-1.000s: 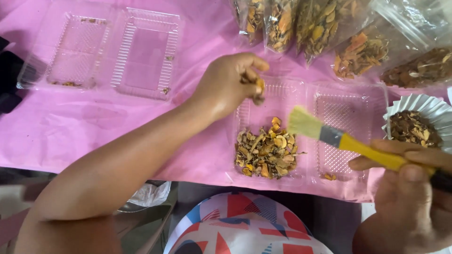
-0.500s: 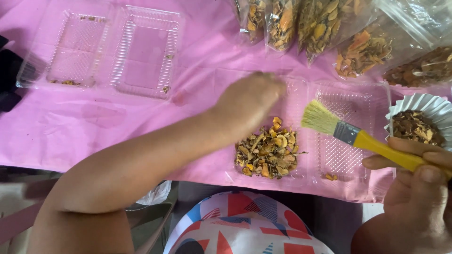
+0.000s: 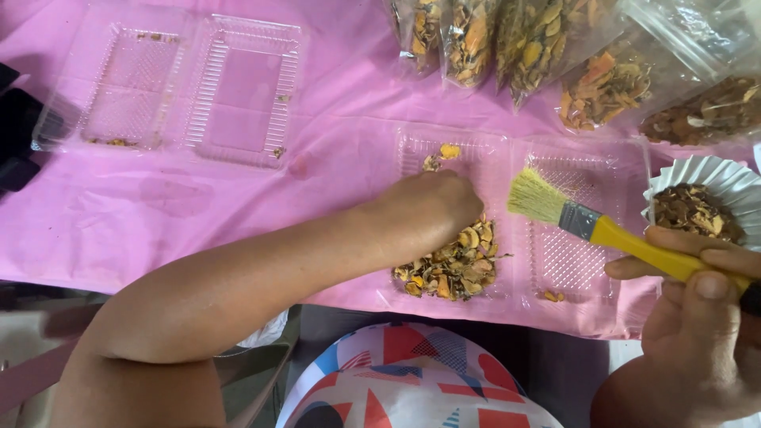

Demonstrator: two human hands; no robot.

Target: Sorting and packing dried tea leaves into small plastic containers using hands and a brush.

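**In the near tray: sorting partly done, brush waiting**

Under my left hand [image 3: 432, 208], in the left half of the open clear tray [image 3: 507, 150], I am working through a heap of dried yellow-brown chips [image 3: 453, 268]. My fingers are curling down into the heap, knuckles up; I cannot tell whether they are pinching a piece or just pressing on the pile, since the hand itself is covering its fingertips.

Just past my knuckles, two or three loose chips [image 3: 442, 155] are lying at the far end of the same half. The right half of the tray is looking nearly bare, with only a crumb or two near its front edge.

My right hand [image 3: 697, 317] is clenching the yellow handle of a brush [image 3: 571, 212], its bristles hovering over that barer half, not touching anything that I can see. Beside this hand, a fluted white cup [image 3: 733, 178] is holding darker chips.

Judging from this, the filling or sorting is about midway: one half loaded, one half almost bare. Well off beyond my left forearm, a second tray [image 3: 198, 91] is lying open with only crumbs in it.

Beyond both hands, bags [image 3: 507, 40] of similar chips are being cut off by the top edge, and the cup and my right hand by the right edge.
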